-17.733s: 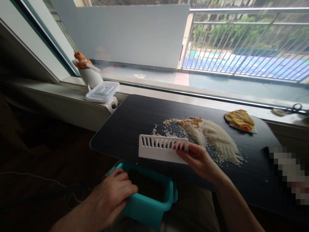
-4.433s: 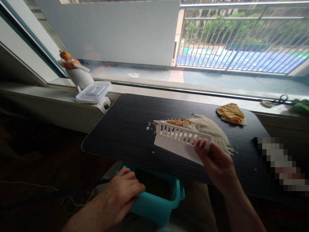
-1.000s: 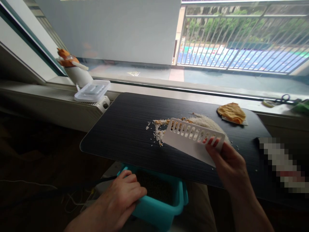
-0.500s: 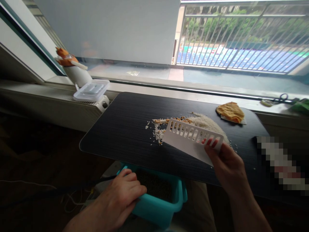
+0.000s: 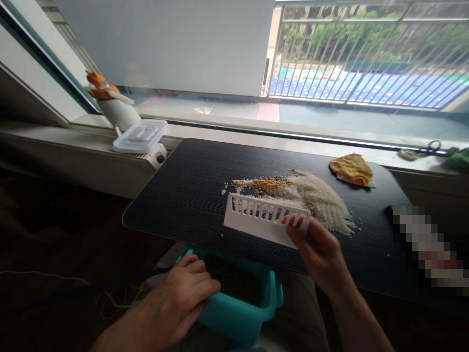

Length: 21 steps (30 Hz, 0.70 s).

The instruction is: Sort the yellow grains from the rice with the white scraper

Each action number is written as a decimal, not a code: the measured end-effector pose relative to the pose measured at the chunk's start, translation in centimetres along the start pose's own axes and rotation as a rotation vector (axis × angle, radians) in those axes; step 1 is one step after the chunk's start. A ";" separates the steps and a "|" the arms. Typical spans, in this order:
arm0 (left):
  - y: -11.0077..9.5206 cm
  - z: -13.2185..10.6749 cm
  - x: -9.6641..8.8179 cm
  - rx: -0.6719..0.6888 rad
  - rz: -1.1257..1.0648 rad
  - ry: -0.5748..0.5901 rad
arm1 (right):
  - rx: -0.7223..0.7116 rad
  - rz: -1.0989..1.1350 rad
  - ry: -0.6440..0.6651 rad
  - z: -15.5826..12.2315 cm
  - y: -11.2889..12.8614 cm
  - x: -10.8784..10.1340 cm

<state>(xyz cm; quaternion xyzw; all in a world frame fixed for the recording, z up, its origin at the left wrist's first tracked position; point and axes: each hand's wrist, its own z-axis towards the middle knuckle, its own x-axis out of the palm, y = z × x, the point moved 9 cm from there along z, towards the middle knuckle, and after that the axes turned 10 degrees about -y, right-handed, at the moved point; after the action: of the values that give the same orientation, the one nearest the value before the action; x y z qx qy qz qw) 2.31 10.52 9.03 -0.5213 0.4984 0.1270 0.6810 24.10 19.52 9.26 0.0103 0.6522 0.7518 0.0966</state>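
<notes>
My right hand (image 5: 319, 252) grips the right end of a white slotted plastic scraper (image 5: 262, 219), held upright on the black tabletop (image 5: 190, 186) just in front of a pile of white rice (image 5: 318, 198). Yellow beans (image 5: 269, 184) lie at the pile's left end. One stray bean (image 5: 221, 235) sits near the table's front edge. My left hand (image 5: 175, 299) grasps the near left rim of a teal plastic bin (image 5: 246, 320) held below the table's front edge, with dark grains inside.
A yellow cloth (image 5: 352, 168) lies at the table's back right. On the left sill stand a white jar with an orange top (image 5: 110, 103) and a clear plastic lid (image 5: 140, 135). Scissors (image 5: 427, 148) rest on the right sill. A blurred patch (image 5: 427, 249) covers the table's right end.
My right hand has pulled the scraper left and toward me, off the pile's front, uncovering the beans and rice. My left hand and the bin have stayed put.
</notes>
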 end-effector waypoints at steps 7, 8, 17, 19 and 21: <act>0.3 -0.5 -0.4 -0.010 0.028 0.004 | 0.077 -0.066 0.283 -1.7 0.1 1.2; 0.3 -0.4 -0.3 -0.007 0.022 0.007 | 0.068 -0.066 0.240 -1.4 0.2 0.2; -0.3 0.6 0.8 0.002 0.005 0.039 | 0.019 -0.189 -0.483 1.9 0.3 -8.2; -0.4 0.6 0.9 0.006 0.002 0.044 | 0.023 -0.193 -0.455 2.2 0.1 -7.7; -0.4 0.6 1.0 0.009 -0.001 0.047 | 0.020 -0.186 -0.429 2.2 -0.3 -7.2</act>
<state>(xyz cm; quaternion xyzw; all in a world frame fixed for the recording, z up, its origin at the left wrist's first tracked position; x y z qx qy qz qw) 3.41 10.48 8.45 -0.5212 0.5145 0.1122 0.6716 31.54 20.57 10.12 0.1107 0.6225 0.7136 0.3017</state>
